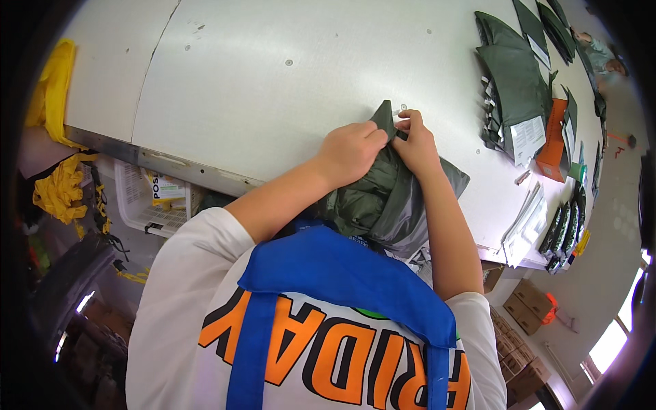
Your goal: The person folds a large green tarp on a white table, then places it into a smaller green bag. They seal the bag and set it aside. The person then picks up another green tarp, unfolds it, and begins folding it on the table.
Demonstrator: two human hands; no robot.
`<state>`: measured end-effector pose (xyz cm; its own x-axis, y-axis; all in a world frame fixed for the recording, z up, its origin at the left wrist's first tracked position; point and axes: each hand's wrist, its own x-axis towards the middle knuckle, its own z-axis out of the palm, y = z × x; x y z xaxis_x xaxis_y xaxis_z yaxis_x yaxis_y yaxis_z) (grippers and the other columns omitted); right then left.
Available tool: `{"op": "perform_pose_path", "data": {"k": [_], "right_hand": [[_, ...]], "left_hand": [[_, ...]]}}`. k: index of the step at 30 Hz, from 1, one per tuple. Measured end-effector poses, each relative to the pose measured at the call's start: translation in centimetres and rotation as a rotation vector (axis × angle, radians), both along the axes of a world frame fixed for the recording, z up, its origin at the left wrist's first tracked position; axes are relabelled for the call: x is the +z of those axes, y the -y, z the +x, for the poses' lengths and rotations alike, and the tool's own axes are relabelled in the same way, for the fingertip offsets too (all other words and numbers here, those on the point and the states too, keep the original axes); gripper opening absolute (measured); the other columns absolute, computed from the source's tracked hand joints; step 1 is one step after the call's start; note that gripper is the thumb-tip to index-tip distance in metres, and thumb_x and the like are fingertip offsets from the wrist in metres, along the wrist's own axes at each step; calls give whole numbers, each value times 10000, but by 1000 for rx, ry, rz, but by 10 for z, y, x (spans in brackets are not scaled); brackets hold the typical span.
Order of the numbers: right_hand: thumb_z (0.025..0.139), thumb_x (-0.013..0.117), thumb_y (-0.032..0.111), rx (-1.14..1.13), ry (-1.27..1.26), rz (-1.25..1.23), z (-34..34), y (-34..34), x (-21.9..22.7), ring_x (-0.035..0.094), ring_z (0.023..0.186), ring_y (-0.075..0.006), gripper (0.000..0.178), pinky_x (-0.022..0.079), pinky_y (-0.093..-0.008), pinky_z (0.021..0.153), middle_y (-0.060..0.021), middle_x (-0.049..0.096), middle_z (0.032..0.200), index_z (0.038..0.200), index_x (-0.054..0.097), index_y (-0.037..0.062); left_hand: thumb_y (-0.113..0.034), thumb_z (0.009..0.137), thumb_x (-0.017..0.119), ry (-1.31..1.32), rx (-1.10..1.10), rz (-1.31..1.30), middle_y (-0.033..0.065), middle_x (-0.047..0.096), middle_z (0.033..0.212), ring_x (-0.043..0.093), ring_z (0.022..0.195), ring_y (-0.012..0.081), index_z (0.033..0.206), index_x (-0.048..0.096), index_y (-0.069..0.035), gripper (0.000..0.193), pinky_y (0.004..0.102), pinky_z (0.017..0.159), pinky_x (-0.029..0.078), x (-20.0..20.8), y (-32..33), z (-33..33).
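Note:
A dark green, shiny fabric bag [417, 219], bulging with folded green fabric, lies at the near table edge against my body. My left hand [351, 152] is closed on its upper edge, pinching the fabric beside a pointed flap [385, 115] that sticks up. Just to the right, my right hand [418, 146] grips the same edge between thumb and bent fingers. A small pale bit shows by its index finger, too small to name. Both forearms partly cover the bag, and its lower part is hidden by my blue apron.
Stacked dark green folded pieces [509, 82] with paper sheets lie on the right of the white table [273, 89], beside an orange piece [552, 143]. Yellow fabric [51, 96] hangs at the far left. A white plastic basket [140, 201] sits below the table edge. Another person [605, 58] is at the far right.

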<state>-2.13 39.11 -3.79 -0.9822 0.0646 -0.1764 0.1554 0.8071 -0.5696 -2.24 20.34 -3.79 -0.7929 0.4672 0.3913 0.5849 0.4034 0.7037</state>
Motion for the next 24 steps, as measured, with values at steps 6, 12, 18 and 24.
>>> {"op": "perform_pose_path", "data": {"k": [6, 12, 18, 24], "right_hand": [[766, 665, 147, -97, -152, 187, 7, 10, -3, 622, 751, -334, 269, 497, -413, 685, -124, 647, 839, 973, 511, 66], [706, 746, 147, 39, -434, -83, 43, 26, 47, 515, 1031, -366, 432, 428, -420, 885, -196, 551, 1061, 1066, 540, 26], [528, 822, 168, 240, -397, 87, 96, 70, 64, 504, 1033, -315, 573, 372, -409, 904, -94, 533, 1085, 1051, 592, 137], [597, 731, 17, -15, -431, -175, 87, 52, 47, 583, 934, -267, 348, 416, -363, 847, -65, 616, 966, 898, 577, 99]], "left_hand": [[-31, 790, 563, 384, 156, -366, 157, 562, 916, 589, 759, 374, 950, 553, -44, 161, 442, 637, 488, 1, 39, 4], [-75, 800, 515, 1022, 72, -263, 205, 622, 864, 606, 777, 323, 958, 604, 24, 207, 402, 668, 476, -19, 60, 1], [-24, 810, 523, 1086, 51, -69, 140, 623, 822, 616, 684, 208, 963, 592, 39, 179, 339, 571, 492, -2, 20, -22], [48, 796, 553, 1341, 17, -26, 143, 613, 876, 663, 742, 230, 979, 538, 55, 184, 322, 623, 585, -6, 29, -13]]}}
